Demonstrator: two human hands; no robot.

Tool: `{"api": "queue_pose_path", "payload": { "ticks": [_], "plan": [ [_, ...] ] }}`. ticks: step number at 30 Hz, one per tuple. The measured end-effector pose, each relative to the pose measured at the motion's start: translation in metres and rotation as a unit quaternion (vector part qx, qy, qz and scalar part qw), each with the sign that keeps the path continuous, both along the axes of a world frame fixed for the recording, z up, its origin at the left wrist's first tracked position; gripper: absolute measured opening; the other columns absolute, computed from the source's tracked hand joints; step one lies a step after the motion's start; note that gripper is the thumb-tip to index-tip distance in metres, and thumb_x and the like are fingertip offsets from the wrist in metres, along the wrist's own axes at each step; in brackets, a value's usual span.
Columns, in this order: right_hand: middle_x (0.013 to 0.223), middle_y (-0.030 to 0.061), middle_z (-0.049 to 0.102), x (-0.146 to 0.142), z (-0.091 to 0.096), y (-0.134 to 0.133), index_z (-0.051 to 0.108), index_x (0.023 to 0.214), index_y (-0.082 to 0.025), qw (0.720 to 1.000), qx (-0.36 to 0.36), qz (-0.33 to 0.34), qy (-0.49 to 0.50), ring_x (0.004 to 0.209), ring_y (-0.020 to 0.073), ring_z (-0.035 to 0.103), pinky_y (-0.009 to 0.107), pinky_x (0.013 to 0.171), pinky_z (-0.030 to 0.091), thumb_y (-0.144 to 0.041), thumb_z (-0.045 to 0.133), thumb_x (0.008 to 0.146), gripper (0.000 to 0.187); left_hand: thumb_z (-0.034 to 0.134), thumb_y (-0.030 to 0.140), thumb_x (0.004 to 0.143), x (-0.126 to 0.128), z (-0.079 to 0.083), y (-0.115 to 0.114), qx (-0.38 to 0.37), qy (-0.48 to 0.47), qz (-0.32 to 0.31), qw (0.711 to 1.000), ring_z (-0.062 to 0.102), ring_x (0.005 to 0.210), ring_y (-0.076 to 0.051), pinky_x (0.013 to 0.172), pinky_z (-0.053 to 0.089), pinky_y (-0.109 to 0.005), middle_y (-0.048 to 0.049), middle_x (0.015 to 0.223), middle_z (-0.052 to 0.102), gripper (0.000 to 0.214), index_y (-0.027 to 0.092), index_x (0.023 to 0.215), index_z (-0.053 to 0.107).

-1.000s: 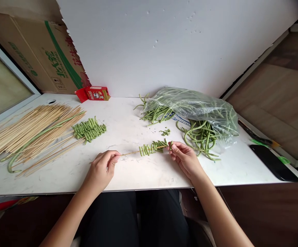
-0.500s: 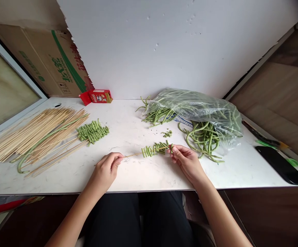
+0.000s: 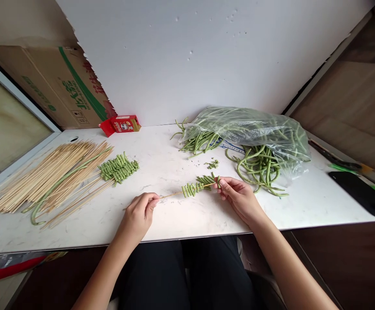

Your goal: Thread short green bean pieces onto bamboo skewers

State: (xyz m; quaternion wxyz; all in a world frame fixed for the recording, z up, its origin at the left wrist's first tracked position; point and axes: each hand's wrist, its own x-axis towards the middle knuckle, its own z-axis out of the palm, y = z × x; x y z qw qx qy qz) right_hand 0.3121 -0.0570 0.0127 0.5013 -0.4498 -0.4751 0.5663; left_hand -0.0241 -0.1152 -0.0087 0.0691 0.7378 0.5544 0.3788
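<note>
My left hand is closed on the blunt end of a thin bamboo skewer, held just over the table near its front edge. Several short cut green bean pieces are threaded crosswise along the skewer. At its far tip, my right hand pinches one bean piece between thumb and fingers. Loose cut pieces lie just behind the skewer. To the left, finished bean skewers lie side by side, their sticks pointing left.
A pile of bare bamboo skewers lies at left, a long bean across it. A plastic bag of long beans and loose long beans lie at right. Also there: a red box, bean scraps, a black phone.
Both hands stay closed in the same grips, the skewer and bean piece between them. The whole view has tilted and shifted slightly; nothing on the table has visibly been moved.
</note>
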Motion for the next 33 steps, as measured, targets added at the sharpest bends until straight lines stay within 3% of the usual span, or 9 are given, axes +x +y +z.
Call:
{"api": "queue_pose_path", "payload": {
  "ticks": [33],
  "plan": [
    [0.090,0.0074,0.075,0.0028,0.0002,-0.0023,0.082,0.094,-0.021,0.995,0.031,0.018,-0.093,0.071,0.0174,0.055,0.033,0.066,0.047,-0.059,0.077,0.094,0.039,0.053,0.031,0.109,-0.0003,0.0016,-0.0011,-0.014,0.006,-0.001,1.000,0.075,0.087,-0.019,0.079,0.059,-0.030,-0.0051,0.099,0.079,0.018,0.023,0.110,0.068]
  ]
}}
